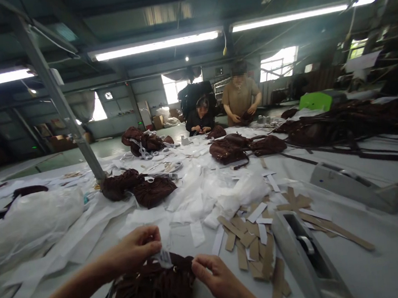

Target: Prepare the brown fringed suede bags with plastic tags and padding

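The white worktop (384, 253) is pretty cluttered, and the dark brown bag (150, 296) is on it, right up close to the person. Off to the right there's a grey tape dispenser (323, 271), cardboard strips (244, 236) heaped just beside it. The right hand (217, 274) pinches the bag's upper edge, and the left hand's (138, 248) fingers look pinched on a little clear plastic piece (165, 259).

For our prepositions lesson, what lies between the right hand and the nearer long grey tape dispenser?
Heaped flat brown and white strips, in the head view.
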Demonstrator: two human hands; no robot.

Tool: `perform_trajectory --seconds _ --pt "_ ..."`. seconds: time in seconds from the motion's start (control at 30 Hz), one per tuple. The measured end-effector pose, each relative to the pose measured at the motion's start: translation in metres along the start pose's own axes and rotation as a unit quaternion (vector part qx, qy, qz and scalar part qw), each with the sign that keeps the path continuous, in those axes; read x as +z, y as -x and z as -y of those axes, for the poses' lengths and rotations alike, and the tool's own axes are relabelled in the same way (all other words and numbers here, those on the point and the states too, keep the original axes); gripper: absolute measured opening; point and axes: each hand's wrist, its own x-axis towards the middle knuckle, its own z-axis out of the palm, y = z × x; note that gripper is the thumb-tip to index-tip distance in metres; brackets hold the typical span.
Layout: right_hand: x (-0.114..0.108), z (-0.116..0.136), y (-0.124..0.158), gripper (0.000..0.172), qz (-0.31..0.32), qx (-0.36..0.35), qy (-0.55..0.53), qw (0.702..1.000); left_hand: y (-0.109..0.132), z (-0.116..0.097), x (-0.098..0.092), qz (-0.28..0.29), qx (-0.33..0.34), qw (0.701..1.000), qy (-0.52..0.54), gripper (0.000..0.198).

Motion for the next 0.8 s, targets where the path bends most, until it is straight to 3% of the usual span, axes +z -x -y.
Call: perform_trajectory --seconds 0.13,0.27,0.47,0.6,0.8 --pt "0.002 -0.027 -0.003 0.043 -0.049 0.033 0.023 0.998 -0.011 0.017 -0.012 0.051 -0.052 0.996 -0.043 0.023" --pt "0.017 -0.022 -0.019 0.04 -0.031 0.026 0.022 0.999 -0.03 0.016 0.009 0.074 -0.008 0.992 -0.104 0.014" --pt "0.015 -0.03 -0.029 0.053 -0.078 0.068 -0.157 0.982 -0.05 0.015 0.033 0.025 0.036 0.989 -0.142 0.012" --pt "0.01 -0.037 -0.029 0.043 -0.114 0.088 -0.173 0.974 -0.056 0.021 0.039 -0.003 0.073 0.982 -0.176 0.013" --pt "0.016 -0.047 -0.03 0.043 -0.144 0.106 -0.125 0.976 -0.061 0.031 0.041 -0.023 0.048 0.986 -0.155 0.009"
